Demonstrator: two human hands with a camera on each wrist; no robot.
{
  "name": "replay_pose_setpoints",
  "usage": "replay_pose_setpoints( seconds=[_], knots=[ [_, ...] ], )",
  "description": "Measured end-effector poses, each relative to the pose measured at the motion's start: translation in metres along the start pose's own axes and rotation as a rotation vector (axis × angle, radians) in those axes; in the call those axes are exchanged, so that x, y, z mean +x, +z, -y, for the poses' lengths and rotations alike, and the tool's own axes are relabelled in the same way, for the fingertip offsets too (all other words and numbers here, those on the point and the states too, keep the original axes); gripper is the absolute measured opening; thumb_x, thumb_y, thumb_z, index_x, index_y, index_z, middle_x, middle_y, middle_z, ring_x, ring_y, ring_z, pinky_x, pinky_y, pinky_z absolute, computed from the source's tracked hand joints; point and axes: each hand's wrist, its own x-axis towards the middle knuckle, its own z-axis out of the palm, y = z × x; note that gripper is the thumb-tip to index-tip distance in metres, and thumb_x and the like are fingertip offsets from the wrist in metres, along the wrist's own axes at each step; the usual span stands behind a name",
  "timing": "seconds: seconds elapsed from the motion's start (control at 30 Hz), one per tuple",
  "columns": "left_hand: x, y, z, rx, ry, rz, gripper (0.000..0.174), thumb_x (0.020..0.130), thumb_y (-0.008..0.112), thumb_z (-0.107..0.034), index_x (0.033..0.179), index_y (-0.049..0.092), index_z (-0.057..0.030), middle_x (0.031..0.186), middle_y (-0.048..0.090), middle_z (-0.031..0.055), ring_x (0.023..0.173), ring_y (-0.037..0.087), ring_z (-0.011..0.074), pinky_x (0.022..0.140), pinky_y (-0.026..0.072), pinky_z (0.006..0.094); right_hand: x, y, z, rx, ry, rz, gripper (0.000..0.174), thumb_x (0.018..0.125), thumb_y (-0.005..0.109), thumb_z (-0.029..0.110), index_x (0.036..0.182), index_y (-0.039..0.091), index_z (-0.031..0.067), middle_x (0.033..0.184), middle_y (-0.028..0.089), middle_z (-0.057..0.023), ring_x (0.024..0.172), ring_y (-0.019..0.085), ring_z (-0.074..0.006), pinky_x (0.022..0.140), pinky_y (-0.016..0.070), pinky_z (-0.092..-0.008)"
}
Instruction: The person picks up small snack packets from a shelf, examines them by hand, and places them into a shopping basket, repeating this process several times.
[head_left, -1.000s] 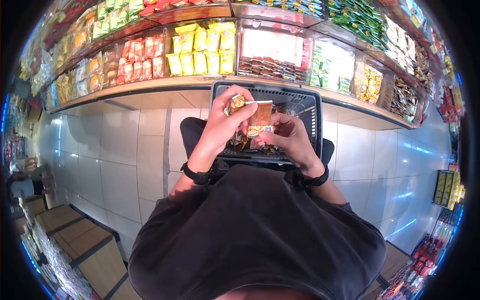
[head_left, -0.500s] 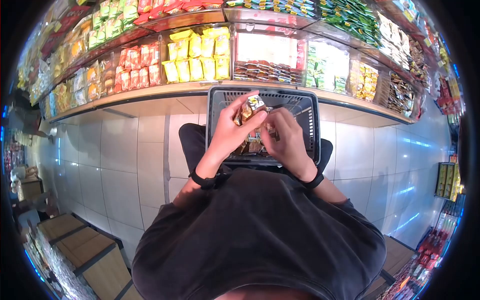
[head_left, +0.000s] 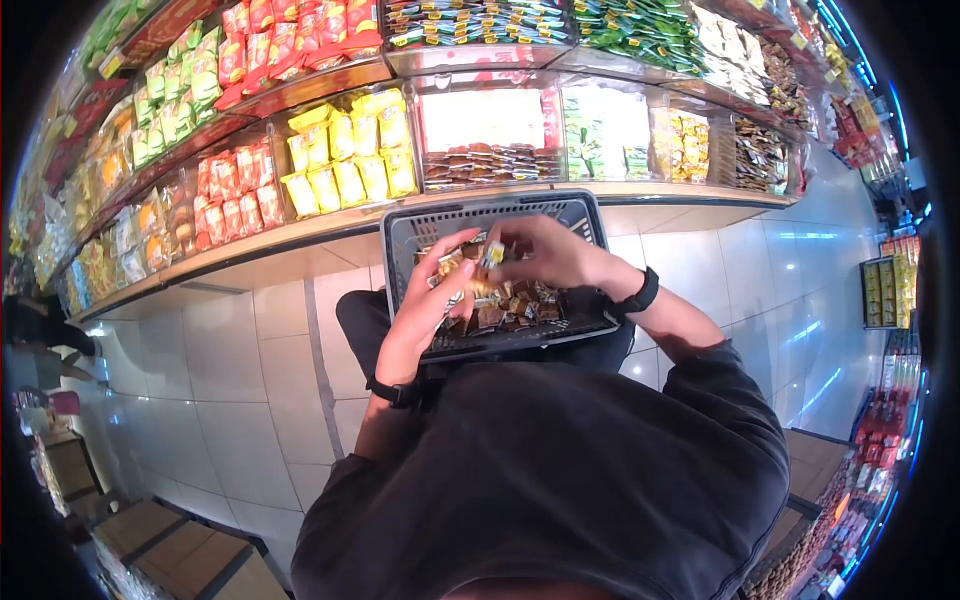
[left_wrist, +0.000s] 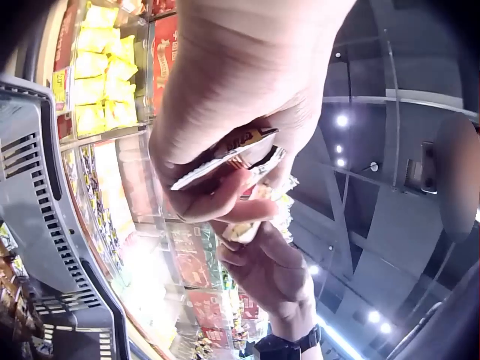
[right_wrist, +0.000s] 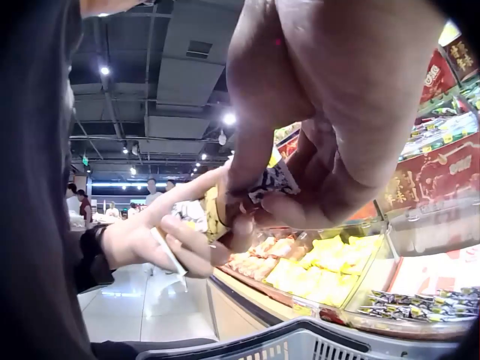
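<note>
Over the grey basket, my left hand grips several small wrapped packets, their edges showing between its curled fingers in the left wrist view. Close beside it, my right hand pinches a small packet with white, black and yellow print, seen also as a patterned wrapper in the right wrist view. The fingers of both hands nearly meet, and whether they touch is hard to tell. Many small brown packets lie in the basket below.
Behind the basket runs a shelf edge with compartments of yellow bags, red bags and brown packets. Tiled floor lies to the left, wooden crates at lower left. People stand far off in the right wrist view.
The head view has turned, so the shelves and basket sit lower and further left. My right hand has swung to a more sideways angle, and the packet it pinches now shows between the hands.
</note>
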Motion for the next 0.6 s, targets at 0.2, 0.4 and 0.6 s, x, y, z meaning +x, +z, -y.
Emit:
replay_pose_setpoints(
  seconds=[0.2, 0.4, 0.6],
  knots=[
    [0.005, -0.029, 0.018, -0.017, 0.094, -0.137, 0.039, 0.107, 0.05, -0.03, 0.138, 0.053, -0.0061, 0.105, 0.073, 0.0201, 0.057, 0.051, 0.0064, 0.051, 0.0365, 0.0212, 0.051, -0.103, -0.076, -0.818, -0.067, -0.552, 0.017, 0.09, 0.069, 0.01, 0.093, 0.056, -0.0006, 0.082, 0.065, -0.0201, 0.069, 0.064, -0.0376, 0.062, 0.0487, -0.0439],
    [0.007, -0.037, 0.022, -0.045, 0.07, -0.128, 0.036, 0.107, 0.052, -0.027, 0.136, 0.054, -0.0059, 0.104, 0.073, 0.0188, 0.056, 0.052, 0.0074, 0.05, 0.0358, 0.0209, 0.094, -0.158, -0.181, -1.392, -0.03, -0.351, 0.024, 0.082, 0.076, 0.019, 0.098, 0.063, 0.007, 0.086, 0.072, -0.0137, 0.089, 0.07, -0.0333, 0.082, 0.0549, -0.0438],
    [0.007, -0.032, 0.025, -0.078, 0.049, -0.154, 0.034, 0.106, 0.053, -0.025, 0.135, 0.055, -0.007, 0.104, 0.073, 0.0185, 0.056, 0.05, 0.0077, 0.051, 0.0355, 0.0211, 0.12, -0.153, -0.219, -1.514, 0.197, -0.065, 0.009, 0.085, 0.066, 0.018, 0.091, 0.07, 0.0135, 0.09, 0.074, -0.0078, 0.092, 0.072, -0.0262, 0.088, 0.0536, -0.0389]
  ],
)
